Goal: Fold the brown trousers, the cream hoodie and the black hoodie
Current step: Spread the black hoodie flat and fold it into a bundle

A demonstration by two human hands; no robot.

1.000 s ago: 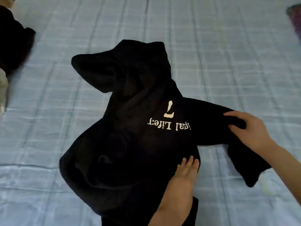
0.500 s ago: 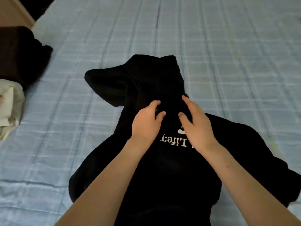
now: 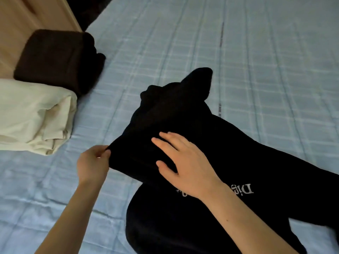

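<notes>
The black hoodie (image 3: 174, 110) is spread over the middle of the bed (image 3: 256, 52), on a pale blue checked cover, and it runs out of view at the near and right sides. Its far part is bunched into a thick fold with a pointed end raised toward the far side of the bed. The left corner of that fold is pinched between the thumb and curled fingers of the left hand (image 3: 91, 162), which sits just off the cloth's left edge, over the bare cover. The right hand (image 3: 187, 162) is laid flat on top of the hoodie, its fingers straight and spread, pressed on the fold just right of the pinched corner. White lettering (image 3: 245, 189) is seen on the cloth beside the right wrist and is partly covered by it. The brown trousers (image 3: 55, 59) are stacked as a folded block toward the bed's far left corner, against a wooden board (image 3: 22, 17). The cream hoodie (image 3: 33, 114) is folded just in front of them along the left edge, touching them, and well apart from the black hoodie.
</notes>
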